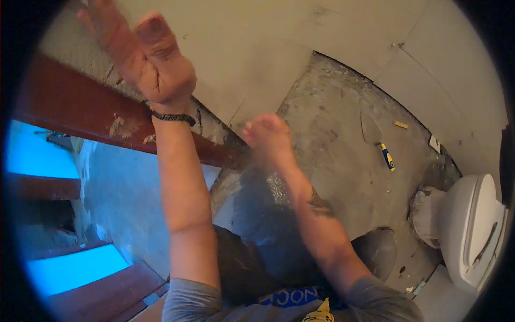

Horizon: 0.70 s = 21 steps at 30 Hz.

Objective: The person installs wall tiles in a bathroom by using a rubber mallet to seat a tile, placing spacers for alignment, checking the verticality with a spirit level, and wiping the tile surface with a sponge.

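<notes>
My left hand (155,61) is raised at the upper left, above the dark red beam (91,107). Its thumb stands apart from the stretched fingers, and nothing is in it. A dark bracelet (173,117) circles that wrist. Lower and nearer the middle, my right hand (271,137) hovers over the edge of a bare grey cement patch (343,177). Its fingers look bent, but motion blurs them, so what they may hold cannot be made out. To the right, apart from both hands, a trowel (387,156) with a yellow and blue handle lies on the cement.
A white toilet (466,231) stands at the right. Large beige tiles (241,48) border the cement, with a cracked one at the upper right. A small yellow piece (401,124) and a white chip (434,143) lie near the trowel. Blue-lit floor (126,188) shows beyond the beam.
</notes>
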Tool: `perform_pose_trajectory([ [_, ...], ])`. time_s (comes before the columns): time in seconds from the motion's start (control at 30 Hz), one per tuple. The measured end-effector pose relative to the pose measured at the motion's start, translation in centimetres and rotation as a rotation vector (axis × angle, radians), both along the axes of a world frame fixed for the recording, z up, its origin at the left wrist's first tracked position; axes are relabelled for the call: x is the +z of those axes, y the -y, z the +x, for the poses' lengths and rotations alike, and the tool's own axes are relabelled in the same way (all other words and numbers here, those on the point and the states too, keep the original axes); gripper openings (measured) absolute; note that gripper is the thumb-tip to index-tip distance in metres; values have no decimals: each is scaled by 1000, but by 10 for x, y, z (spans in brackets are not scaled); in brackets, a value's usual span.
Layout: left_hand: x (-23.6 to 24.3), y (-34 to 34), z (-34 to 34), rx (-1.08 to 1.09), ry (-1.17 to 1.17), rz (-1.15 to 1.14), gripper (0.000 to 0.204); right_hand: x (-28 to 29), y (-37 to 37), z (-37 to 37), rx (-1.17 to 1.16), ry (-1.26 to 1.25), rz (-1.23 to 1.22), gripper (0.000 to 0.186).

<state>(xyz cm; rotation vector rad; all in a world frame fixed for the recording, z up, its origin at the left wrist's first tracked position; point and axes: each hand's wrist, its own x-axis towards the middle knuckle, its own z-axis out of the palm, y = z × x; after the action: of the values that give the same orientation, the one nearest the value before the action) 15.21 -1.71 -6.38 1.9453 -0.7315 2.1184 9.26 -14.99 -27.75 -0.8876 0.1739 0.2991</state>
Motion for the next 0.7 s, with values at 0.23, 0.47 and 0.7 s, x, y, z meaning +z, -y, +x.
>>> perform_pose_trajectory([
  [0.23, -2, 12, -12, -267, -166, 19, 49, 147, 17, 46, -48, 780, 271, 17],
  [0.47, 0, 24, -14, -159, -187, -53, 35, 209, 15, 65, 84, 916, 233, 13],
  [0.7, 4, 21, -12, -128, -107, -15, 24, 203, -4, 43, -490, 1092, -182, 6],
])
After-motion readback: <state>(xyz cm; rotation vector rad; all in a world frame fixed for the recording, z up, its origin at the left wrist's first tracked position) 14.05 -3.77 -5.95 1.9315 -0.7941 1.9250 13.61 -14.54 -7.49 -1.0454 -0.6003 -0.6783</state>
